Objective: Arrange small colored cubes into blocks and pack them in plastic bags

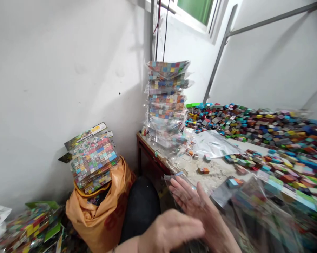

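Note:
My right hand (191, 198) is at the table's near edge, palm showing and fingers stretched out. A clear plastic bag (170, 180) shows at its fingertips; whether the fingers grip it, I cannot tell. In front of the right wrist, my left hand (171, 226) is blurred, its fingers extended to the right, and nothing shows in it. Beside the right forearm lies more clear plastic bagging (249, 203), with a small blue and orange block (233, 182) near it. Another loose orange and brown block (203, 170) sits on the worn tabletop (216, 163).
Wrapped packs of coloured blocks form a tall stack (167, 105) on the table's far corner. A big heap of loose blocks (274, 130) covers the right side. An orange sack (100, 214) holding block packs (93, 158) stands left of my black-clad knee (141, 203). More packs (29, 228) lie lower left.

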The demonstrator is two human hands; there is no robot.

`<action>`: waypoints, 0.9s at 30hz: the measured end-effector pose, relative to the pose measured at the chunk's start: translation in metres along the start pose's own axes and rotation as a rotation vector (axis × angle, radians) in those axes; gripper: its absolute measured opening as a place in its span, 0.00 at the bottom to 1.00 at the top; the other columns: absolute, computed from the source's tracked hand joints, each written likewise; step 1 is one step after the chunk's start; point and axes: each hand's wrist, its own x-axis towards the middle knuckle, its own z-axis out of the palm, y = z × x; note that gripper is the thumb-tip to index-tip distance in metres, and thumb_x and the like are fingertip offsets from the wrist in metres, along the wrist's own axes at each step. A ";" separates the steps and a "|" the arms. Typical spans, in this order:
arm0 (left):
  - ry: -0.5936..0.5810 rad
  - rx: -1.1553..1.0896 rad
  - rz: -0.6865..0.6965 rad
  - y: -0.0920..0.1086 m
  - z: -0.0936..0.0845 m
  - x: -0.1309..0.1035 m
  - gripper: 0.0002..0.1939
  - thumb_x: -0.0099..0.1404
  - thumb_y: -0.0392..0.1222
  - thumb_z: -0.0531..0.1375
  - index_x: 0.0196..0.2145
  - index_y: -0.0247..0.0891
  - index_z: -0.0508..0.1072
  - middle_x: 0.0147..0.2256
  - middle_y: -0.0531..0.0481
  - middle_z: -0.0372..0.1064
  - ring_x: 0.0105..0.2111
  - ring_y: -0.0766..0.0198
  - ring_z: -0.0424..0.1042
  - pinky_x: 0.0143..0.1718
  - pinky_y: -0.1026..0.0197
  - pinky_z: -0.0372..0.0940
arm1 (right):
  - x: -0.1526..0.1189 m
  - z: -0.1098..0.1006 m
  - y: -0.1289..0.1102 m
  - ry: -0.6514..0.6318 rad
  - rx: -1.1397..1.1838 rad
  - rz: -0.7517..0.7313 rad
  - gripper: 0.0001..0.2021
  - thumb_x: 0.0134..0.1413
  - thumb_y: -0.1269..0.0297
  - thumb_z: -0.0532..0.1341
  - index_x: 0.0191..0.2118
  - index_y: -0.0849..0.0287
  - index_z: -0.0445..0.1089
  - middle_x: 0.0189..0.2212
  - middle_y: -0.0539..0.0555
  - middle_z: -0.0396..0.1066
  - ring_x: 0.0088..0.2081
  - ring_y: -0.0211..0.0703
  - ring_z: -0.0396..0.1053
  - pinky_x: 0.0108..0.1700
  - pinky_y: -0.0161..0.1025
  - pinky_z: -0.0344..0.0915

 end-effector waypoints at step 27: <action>0.729 -0.412 -0.388 -0.033 -0.027 0.028 0.18 0.61 0.54 0.54 0.36 0.34 0.70 0.38 0.42 0.73 0.37 0.56 0.73 0.39 0.55 0.68 | -0.029 0.011 -0.037 0.163 -0.030 -0.343 0.18 0.51 0.54 0.58 0.48 0.53 0.69 0.53 0.54 0.64 0.55 0.48 0.58 0.60 0.48 0.45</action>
